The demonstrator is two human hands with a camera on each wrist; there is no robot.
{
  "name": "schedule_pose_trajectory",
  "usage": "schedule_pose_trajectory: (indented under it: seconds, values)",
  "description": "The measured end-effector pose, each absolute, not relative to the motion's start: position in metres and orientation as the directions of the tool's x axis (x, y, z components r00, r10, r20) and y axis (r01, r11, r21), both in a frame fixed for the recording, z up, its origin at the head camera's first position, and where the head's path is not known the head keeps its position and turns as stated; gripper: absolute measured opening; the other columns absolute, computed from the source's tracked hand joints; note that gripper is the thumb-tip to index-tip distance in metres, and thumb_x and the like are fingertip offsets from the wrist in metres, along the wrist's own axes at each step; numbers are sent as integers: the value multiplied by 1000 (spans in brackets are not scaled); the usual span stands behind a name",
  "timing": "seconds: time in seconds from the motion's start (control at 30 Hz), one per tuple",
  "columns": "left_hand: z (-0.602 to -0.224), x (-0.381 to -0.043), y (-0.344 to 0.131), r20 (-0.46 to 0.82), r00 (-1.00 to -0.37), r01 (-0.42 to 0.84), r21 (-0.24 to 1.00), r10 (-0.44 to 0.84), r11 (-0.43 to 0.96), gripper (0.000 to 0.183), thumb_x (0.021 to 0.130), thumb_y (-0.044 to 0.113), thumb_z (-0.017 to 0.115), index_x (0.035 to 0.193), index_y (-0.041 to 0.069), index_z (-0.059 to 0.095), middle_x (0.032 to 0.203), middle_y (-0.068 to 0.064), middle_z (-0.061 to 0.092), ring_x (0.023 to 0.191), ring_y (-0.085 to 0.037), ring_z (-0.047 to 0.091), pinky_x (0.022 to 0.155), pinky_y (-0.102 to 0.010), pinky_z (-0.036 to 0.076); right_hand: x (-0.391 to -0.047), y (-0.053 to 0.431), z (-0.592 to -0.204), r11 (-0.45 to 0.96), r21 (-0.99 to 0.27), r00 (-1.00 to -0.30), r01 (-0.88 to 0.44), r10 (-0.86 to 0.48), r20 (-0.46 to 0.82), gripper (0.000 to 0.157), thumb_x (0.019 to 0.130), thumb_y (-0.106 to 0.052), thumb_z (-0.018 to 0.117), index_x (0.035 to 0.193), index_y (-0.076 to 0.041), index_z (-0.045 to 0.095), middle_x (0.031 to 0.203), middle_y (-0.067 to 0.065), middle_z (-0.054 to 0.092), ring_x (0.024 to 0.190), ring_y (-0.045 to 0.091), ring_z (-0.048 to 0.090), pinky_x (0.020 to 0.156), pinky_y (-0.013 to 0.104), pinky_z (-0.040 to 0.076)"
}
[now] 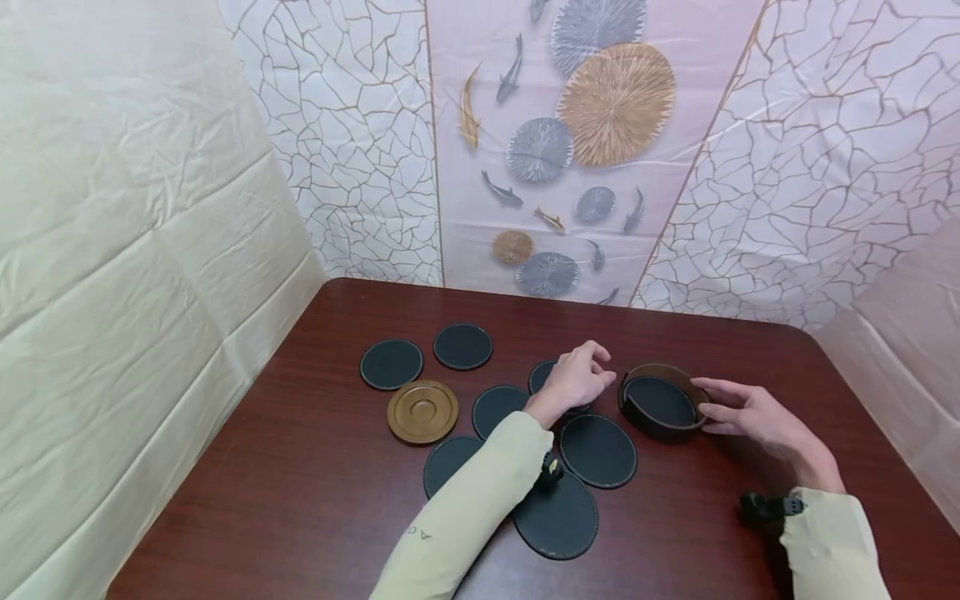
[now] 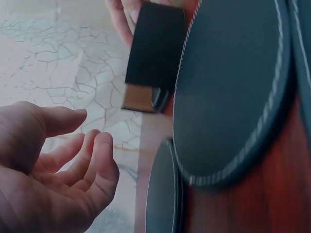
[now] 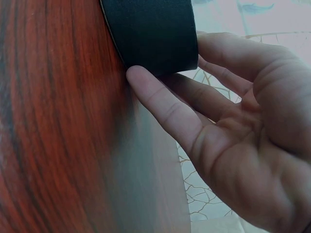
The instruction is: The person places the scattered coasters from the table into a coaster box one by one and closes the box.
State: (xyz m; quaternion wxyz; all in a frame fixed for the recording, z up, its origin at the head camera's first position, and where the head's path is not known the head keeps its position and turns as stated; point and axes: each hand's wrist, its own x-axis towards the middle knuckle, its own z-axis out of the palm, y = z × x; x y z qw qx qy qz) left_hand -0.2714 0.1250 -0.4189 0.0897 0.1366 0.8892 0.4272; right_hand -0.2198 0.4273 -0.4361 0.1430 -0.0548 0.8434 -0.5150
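"Where's the holder [image 1: 654, 427] from your end?"

"Right of centre in the head view, on the bench [image 1: 285, 467]. I see the right hand [image 1: 761, 421] nearer, its fingers spread and touching the right wall, not wrapped round it. The left hand [image 1: 573, 377] is just left of the holder, fingers loosely bent, holding nothing."

"Which way does it point?"

"Mouth up; it's round, so I get no long axis. Loose coasters [image 1: 597, 451] lie flat to its left."
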Motion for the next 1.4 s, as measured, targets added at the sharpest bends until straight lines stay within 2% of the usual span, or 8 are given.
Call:
schedule_pose_trajectory:
  seconds: [0.1, 0.3, 0.57, 0.73, 0.97, 1.23, 1.4]
  values:
    - [-420, -277, 119, -50, -942, 185, 749, 332, 636, 29, 93, 32, 67, 120, 23, 59, 100, 4, 68, 94, -12, 63, 83, -31, 51, -219, 426, -436, 461, -886, -951, 57, -244, -188, 69, 96, -20, 64, 150, 4, 30, 148, 36, 31, 99, 16, 70, 83, 39, 58]
    - [-419, -292, 106, -40, -935, 242, 652, 351, 719, 31, 94, 34, 67, 120, 20, 58, 102, 3, 67, 95, -13, 62, 83, -31, 50, -218, 426, -434, 455, -888, -951, 60, -245, -189, 68, 96, -19, 64, 150, 5, 29, 148, 37, 30, 99, 16, 70, 83, 39, 58]
    - [-418, -308, 95, -78, -925, 280, 524, 373, 805, 38, 94, 37, 65, 125, 19, 55, 123, -2, 60, 111, -19, 56, 92, -35, 49, -218, 425, -432, 454, -888, -950, 76, -236, -203, 69, 96, -19, 64, 150, 5, 29, 149, 37, 30, 99, 16, 70, 83, 39, 58]
    - [-417, -311, 89, -108, -917, 297, 459, 385, 837, 42, 94, 38, 65, 128, 18, 52, 125, -5, 55, 115, -21, 50, 91, -35, 48, -218, 425, -432, 454, -888, -951, 79, -232, -203, 69, 96, -19, 64, 150, 5, 28, 149, 37, 30, 98, 16, 70, 83, 39, 58]
    - [-418, -312, 79, -181, -924, 235, 426, 337, 874, 44, 91, 41, 68, 125, 18, 52, 127, -7, 49, 116, -23, 43, 87, -39, 47, -219, 426, -432, 464, -882, -953, 82, -224, -206, 70, 96, -20, 64, 151, 4, 28, 150, 37, 30, 97, 15, 70, 83, 38, 58]
    - [-424, -315, 77, -276, -928, 135, 374, 249, 918, 74, 85, 48, 73, 144, 19, 39, 142, -12, 40, 127, -27, 38, 94, -43, 46, -219, 425, -433, 459, -884, -952, 86, -223, -208, 71, 96, -21, 65, 151, 4, 28, 150, 36, 30, 97, 15, 70, 84, 39, 58]
    - [-427, -317, 75, -303, -926, 110, 351, 224, 930, 80, 83, 54, 73, 145, 17, 38, 144, -13, 39, 127, -27, 38, 95, -43, 46, -219, 425, -433, 462, -883, -952, 88, -222, -211, 71, 95, -22, 65, 151, 3, 28, 151, 36, 29, 98, 15, 70, 84, 39, 58]
